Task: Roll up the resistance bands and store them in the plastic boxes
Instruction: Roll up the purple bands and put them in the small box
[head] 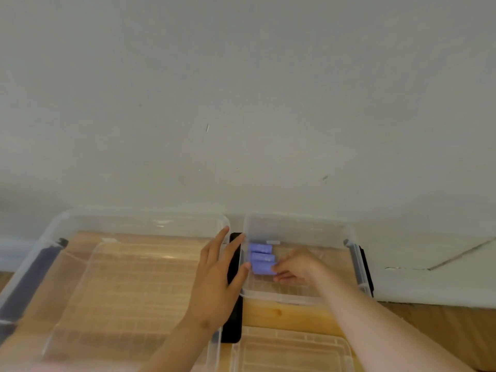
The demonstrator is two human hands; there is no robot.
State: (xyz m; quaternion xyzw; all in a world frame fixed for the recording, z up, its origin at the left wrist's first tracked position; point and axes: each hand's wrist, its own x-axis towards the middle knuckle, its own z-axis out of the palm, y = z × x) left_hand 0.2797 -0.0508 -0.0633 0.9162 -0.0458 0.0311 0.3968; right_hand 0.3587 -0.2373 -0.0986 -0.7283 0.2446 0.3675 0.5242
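status: third roll being seated, closing pending

three rolled purple bands (261, 252) are lying side by side in the left part of the small clear box (298, 224), right of centre in the frame. the right hand (295, 265) is pinching the front roll (261, 267) at its right end, seating it against the others. the left hand (217, 277), fingers spread, is resting on the rim between this box and the large clear box (134, 218) at lower left, where no bands are showing. no unrolled band is showing on the desk (281, 315). a lid (295, 350) is lying at the bottom edge, so closing is probably still remaining.
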